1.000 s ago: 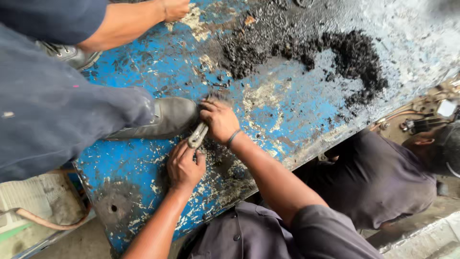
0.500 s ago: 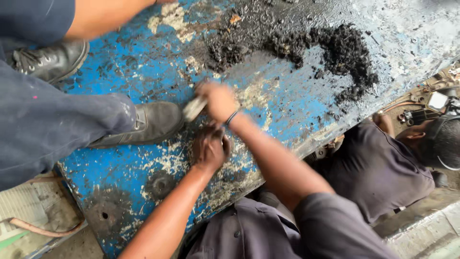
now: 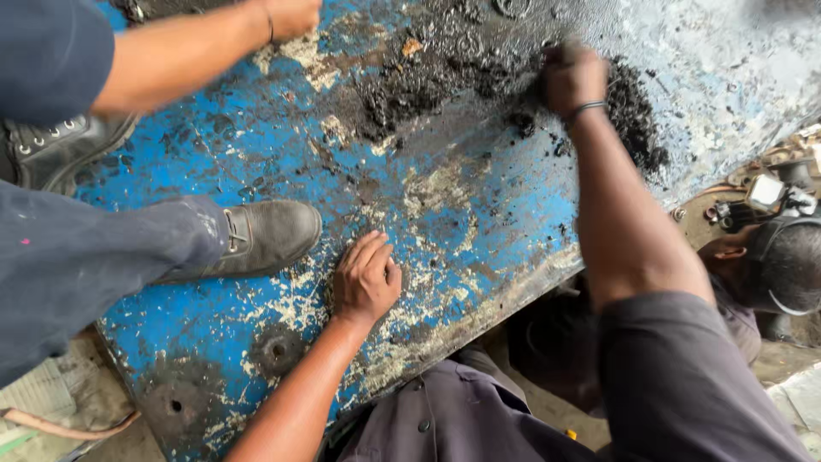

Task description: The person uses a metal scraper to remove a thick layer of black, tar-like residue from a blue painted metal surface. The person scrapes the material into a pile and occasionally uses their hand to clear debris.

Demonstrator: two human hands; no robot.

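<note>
The right hand [image 3: 571, 79] is curled shut at the far side of the flaking blue-painted metal panel [image 3: 479, 214], its knuckles pressed into the heap of black greasy sludge [image 3: 637, 111] that lies just beyond and beside the fingers; blur hides whether anything is held in the fist, so neither a tool nor the way it points can be told. The sludge runs as a long dark band across the panel's upper part, roughly left to right. The left hand [image 3: 366, 278] lies flat on the panel with fingers spread, holding nothing, just beside another person's grey leather boot [image 3: 265, 235].
</note>
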